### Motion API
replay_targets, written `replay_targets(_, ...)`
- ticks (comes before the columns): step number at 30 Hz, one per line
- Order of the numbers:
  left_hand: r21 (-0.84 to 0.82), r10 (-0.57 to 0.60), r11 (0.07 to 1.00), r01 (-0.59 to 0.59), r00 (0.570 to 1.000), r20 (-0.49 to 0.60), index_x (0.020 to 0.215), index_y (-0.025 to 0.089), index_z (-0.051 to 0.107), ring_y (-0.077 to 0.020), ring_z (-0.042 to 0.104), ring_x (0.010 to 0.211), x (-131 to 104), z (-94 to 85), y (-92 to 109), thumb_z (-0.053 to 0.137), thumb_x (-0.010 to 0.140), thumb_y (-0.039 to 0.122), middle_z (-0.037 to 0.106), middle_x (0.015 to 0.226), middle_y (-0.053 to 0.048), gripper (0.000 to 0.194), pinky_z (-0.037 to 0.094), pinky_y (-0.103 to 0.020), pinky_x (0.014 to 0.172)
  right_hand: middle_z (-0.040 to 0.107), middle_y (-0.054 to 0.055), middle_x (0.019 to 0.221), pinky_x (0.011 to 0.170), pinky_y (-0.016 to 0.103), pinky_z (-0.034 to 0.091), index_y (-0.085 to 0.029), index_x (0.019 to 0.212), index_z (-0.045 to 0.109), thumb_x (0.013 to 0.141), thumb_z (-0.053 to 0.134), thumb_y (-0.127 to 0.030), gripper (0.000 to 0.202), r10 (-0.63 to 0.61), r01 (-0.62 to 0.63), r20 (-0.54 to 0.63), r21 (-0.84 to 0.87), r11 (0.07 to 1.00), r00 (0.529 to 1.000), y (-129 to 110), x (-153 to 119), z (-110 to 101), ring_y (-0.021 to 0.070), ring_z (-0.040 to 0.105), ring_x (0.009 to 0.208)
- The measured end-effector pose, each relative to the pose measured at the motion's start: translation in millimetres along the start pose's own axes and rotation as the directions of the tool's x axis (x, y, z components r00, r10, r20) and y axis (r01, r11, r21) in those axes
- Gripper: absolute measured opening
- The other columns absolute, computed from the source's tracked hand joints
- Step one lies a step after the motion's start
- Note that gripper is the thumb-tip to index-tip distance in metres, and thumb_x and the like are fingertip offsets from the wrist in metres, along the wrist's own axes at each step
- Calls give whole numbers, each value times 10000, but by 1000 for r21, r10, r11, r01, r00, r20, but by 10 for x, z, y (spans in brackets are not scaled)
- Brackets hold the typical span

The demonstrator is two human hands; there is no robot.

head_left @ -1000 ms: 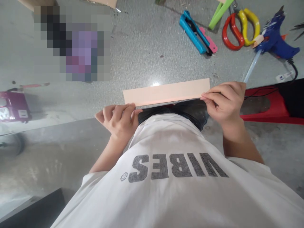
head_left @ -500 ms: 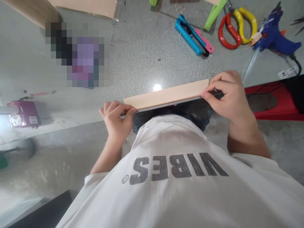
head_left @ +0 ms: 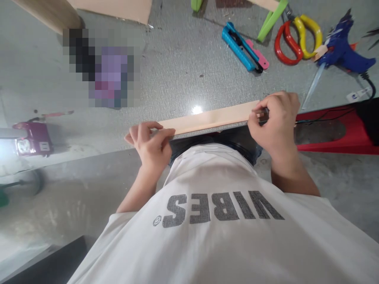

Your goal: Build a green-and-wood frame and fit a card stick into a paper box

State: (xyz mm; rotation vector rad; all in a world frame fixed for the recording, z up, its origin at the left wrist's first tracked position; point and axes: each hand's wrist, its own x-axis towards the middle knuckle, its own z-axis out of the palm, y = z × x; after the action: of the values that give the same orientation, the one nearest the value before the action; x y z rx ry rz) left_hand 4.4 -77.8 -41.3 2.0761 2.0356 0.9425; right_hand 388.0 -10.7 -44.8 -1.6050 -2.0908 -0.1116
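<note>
A long, narrow beige strip [head_left: 210, 117] lies along the near edge of the grey table [head_left: 177, 71], tilted slightly up to the right. My left hand [head_left: 152, 142] pinches its left end between thumb and fingers. At the strip's right end, the thumb and index finger of my right hand [head_left: 274, 122] close on its corner. Both hands are at the table's edge, in front of my white shirt.
Beyond the strip lie a blue cutter [head_left: 238, 46], scissors with red and yellow handles [head_left: 288, 45] and a blue glue gun [head_left: 340, 49]. A purple device [head_left: 34, 139] is at the left. A red object [head_left: 325, 132] stands below the table's right side.
My right hand has moved slightly left and curled more at the strip's right end. My left hand has shifted a little right, its thumb reaching farther onto the strip. The view has shifted slightly.
</note>
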Motion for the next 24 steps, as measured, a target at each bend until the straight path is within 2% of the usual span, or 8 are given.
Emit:
replay_targets(4,50,63,997,-61,997,-34,1133,314,915,-364,748,1059,-189,160,56,662,993,152,846,1094,-145,332,540,-643,1038,805,164,1300,1079,643,523,-284,1132,766,1050,644,-221,160,-30,30,-22,-35,999,999,-245,-8,-14,441,707,1335)
replay_targets(7,42,97,995,-96,995,-21,1338,218,876,-433,813,1388,-332,245,153,644,1019,200,851,1262,-204,394,625,-628,1161,843,117,1351,1180,620,528,-308,1161,819,1112,556,-182,296,-73,73,40,3,997,997,-456,3,15,374,752,1397)
replay_targets(10,67,125,990,-125,992,2,1523,135,809,-487,712,1645,-422,287,236,628,1047,239,835,1459,-260,519,604,-656,1333,891,98,1407,1278,578,560,-313,1319,872,1197,512,-199,397,-185,170,107,134,976,977,-638,6,131,331,777,1476)
replay_targets(13,123,138,982,-146,988,74,1610,155,785,-478,669,1704,-446,318,276,620,1086,275,785,1669,-262,562,526,-670,1439,885,117,1527,1359,557,575,-262,1476,866,1246,512,-217,424,-360,328,78,271,905,929,-787,-22,278,332,756,1597)
replay_targets(17,194,113,971,-139,983,142,1713,212,743,-461,592,1775,-450,369,282,611,1172,396,690,1808,-242,586,463,-674,1487,783,175,1713,1424,606,555,-163,1669,769,1263,466,-232,512,-532,501,28,298,813,846,-987,-90,410,372,650,1736)
replay_targets(21,242,177,950,-196,979,99,1765,242,705,-482,583,1777,-466,392,267,600,1221,538,669,1819,-260,629,443,-721,1483,652,222,1837,1450,639,535,-106,1789,658,1290,466,-372,598,-565,505,119,325,800,817,-1119,-125,436,393,581,1791)
replay_targets(24,234,191,949,-213,975,113,1778,242,694,-496,594,1766,-457,361,267,605,1225,562,652,1831,-270,645,452,-727,1471,591,222,1882,1475,648,504,-125,1821,632,1290,507,-501,663,-542,456,190,357,815,819,-1061,-121,377,404,541,1818)
